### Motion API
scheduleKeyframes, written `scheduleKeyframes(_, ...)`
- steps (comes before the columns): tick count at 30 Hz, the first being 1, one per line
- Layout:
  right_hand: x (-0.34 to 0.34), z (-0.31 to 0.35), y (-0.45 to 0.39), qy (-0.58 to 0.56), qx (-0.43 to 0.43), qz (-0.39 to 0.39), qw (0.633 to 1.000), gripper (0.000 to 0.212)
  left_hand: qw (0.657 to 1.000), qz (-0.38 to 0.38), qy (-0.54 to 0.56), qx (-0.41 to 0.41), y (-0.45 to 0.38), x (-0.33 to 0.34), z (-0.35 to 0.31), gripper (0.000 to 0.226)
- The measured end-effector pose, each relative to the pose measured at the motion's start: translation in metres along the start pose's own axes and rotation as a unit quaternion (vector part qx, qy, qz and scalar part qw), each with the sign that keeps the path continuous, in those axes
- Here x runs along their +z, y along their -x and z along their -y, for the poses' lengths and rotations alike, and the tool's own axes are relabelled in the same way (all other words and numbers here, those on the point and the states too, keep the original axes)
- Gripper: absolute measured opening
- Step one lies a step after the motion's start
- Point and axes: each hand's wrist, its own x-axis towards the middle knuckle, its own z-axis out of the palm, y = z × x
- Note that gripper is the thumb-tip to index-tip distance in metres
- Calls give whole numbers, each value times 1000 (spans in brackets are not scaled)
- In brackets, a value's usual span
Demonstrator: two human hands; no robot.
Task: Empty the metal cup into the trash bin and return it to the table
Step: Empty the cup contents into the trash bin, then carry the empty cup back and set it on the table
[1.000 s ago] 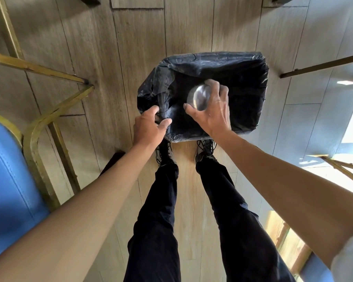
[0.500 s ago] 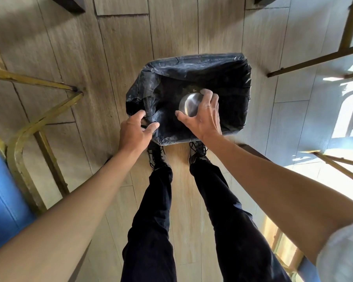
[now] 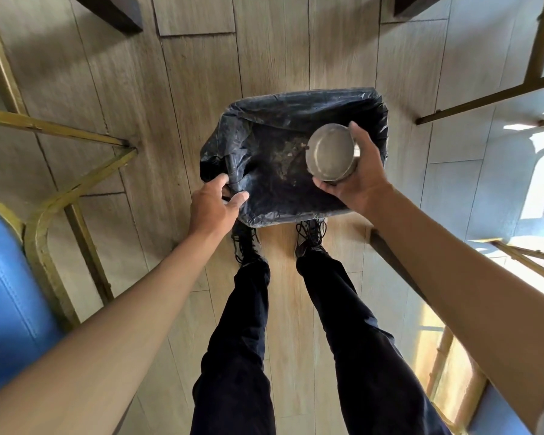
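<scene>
Legs [image 3: 242,356]: dark trousers and black laced shoes, toes just beside the bin's near edge.
Left hand [image 3: 212,204]: thumb and fingers pinch the black bag at the bin's near-left corner.
Right hand [image 3: 363,174]: fingers curled around the metal cup, thumb on its near side.
Metal cup [image 3: 330,155]: held over the bin's right half, round face toward the camera.
Trash bin [image 3: 296,100]: on the wooden floor, brownish crumbs lying inside the bag.
</scene>
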Motion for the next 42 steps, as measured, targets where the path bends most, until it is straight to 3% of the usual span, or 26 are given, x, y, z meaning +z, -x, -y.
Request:
scheduleKeyframes(8,-17,-6,19,-87,56,131,986,81,1000,-17,-7,-4,9,4,-6,61)
scheduleKeyframes(19,-25,-23,89,-139,41,106,984,74,999,-37,17,-34,68,-18,-25,49)
scheduleKeyframes(28,-21,-24,233,-147,48,71,985,80,995,77,29,-51,201,-78,-78,37)
scheduleKeyframes(33,-10,-25,323,-134,28,103,985,80,996,85,-3,1,278,-117,-111,32)
scheduleKeyframes(42,28,-18,463,-85,-21,166,982,72,991,37,55,118,394,-186,-157,30)
